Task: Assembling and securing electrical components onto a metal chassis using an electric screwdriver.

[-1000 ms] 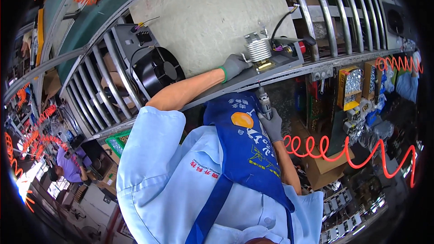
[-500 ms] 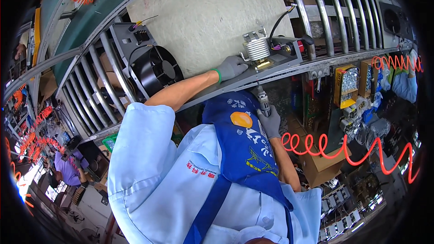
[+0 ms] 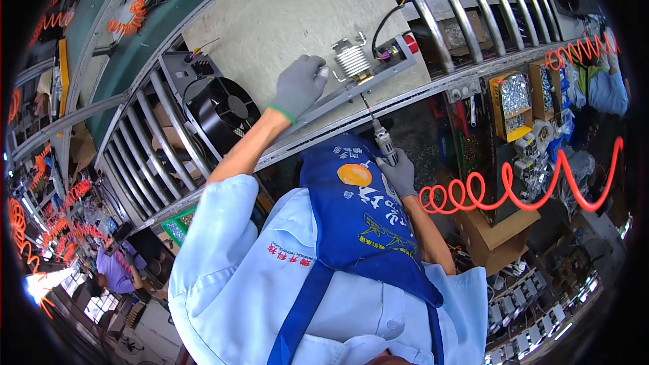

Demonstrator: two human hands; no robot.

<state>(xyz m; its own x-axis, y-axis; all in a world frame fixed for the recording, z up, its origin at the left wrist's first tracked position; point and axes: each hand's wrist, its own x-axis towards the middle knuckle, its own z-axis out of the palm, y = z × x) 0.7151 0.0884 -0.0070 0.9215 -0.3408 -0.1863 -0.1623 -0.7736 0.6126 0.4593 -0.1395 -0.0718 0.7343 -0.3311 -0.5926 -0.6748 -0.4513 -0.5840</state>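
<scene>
Left hand (image 3: 301,84) presses the bracket (image 3: 365,84) near the bench's front edge; right hand (image 3: 399,174) grips the screwdriver (image 3: 380,132); keep its bit square.

I stand at a factory assembly line. A roller conveyor (image 3: 466,0) of steel tubes runs along my station, carrying a beige work surface (image 3: 284,13) and a black fan unit (image 3: 220,111). Orange coiled air hoses (image 3: 514,189) hang all around, one feeding the pneumatic screwdriver (image 3: 382,138) in my gloved right hand (image 3: 400,172). Yellow bins of screws (image 3: 510,94) sit beside me, I wear a blue apron (image 3: 365,223), and another worker (image 3: 115,270) stands farther down the line.
</scene>
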